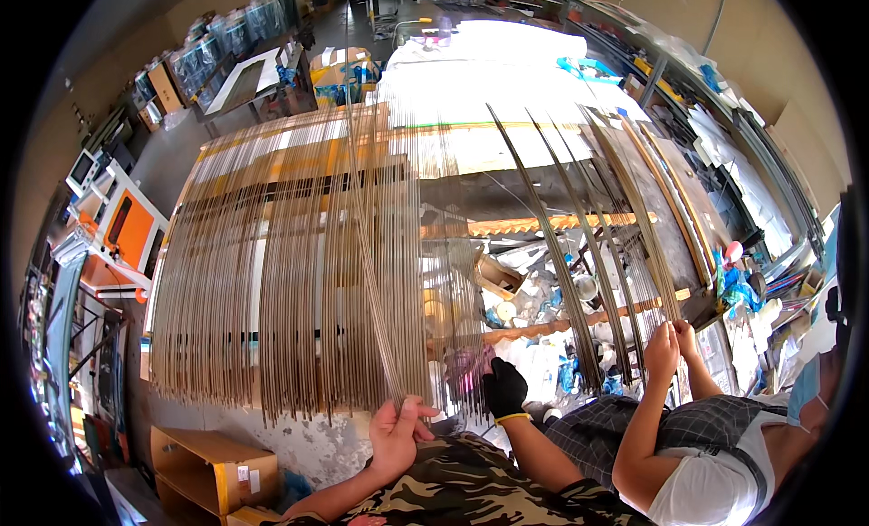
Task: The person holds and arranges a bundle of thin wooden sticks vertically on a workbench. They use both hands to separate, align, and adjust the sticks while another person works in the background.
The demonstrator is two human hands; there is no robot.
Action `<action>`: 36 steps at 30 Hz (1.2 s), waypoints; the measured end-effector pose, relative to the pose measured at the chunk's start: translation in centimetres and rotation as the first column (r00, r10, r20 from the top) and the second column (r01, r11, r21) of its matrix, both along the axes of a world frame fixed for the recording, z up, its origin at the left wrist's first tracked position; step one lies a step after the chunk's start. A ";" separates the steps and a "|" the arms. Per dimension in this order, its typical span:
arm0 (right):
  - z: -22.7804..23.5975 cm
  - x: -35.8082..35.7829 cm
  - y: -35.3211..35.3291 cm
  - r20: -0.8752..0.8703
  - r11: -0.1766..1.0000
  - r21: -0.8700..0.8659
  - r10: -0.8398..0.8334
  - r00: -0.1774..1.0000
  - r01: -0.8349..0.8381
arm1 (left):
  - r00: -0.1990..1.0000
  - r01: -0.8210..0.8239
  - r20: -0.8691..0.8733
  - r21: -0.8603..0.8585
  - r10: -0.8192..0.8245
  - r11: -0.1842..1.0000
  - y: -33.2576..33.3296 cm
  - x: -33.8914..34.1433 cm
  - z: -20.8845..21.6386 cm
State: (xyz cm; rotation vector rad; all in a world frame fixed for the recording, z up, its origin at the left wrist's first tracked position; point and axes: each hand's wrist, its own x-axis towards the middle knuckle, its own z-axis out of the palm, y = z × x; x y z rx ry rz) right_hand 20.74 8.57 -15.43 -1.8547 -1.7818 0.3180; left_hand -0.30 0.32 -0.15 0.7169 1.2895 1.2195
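Observation:
My bare left hand (pixel 396 433) is closed around the lower ends of a slim bundle of long thin rods (pixel 369 254). This bundle slants up and away over a wide layer of similar brownish-grey rods (pixel 272 291), laid side by side. My right hand (pixel 505 388), in a black glove with a yellow cuff, is curled beside the near ends of a sparser group of rods (pixel 460 300). What its fingers hold, if anything, is hidden. Farther right lie separate dark rod bundles (pixel 548 245). A co-worker's hands (pixel 670 347) pinch the near end of another bundle (pixel 641 227).
Wooden strips (pixel 561 223) cross beneath the rods, above a clutter of scraps and a small cardboard box (pixel 498 277). An open carton (pixel 217 472) stands at lower left. An orange-and-white machine (pixel 127 227) is at left, and a loaded rack (pixel 724 119) at right. The co-worker sits close by.

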 end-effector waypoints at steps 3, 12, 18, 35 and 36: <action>1.0 0.1 -0.5 0.007 0.998 -0.062 0.007 1.000 -0.007 | 1.000 -0.008 0.004 -0.004 0.008 1.000 0.0 0.0 0.2; 0.8 0.0 0.9 0.016 0.982 -0.190 0.003 1.000 0.000 | 1.000 -0.003 0.012 -0.040 0.004 0.999 0.2 -0.1 0.3; 0.7 0.1 0.8 0.025 0.973 -0.224 -0.051 0.998 0.056 | 1.000 0.006 0.019 -0.039 -0.006 0.999 0.4 0.1 0.5; 17.3 -6.3 -0.6 -0.913 0.744 -0.330 -0.096 0.395 -0.581 | 0.990 0.132 0.045 0.026 -0.133 0.991 1.4 2.0 0.3; 17.4 -6.2 -0.7 -0.904 0.765 -0.321 -0.072 0.422 -0.559 | 0.989 0.138 0.043 0.026 -0.139 0.990 1.4 2.1 0.2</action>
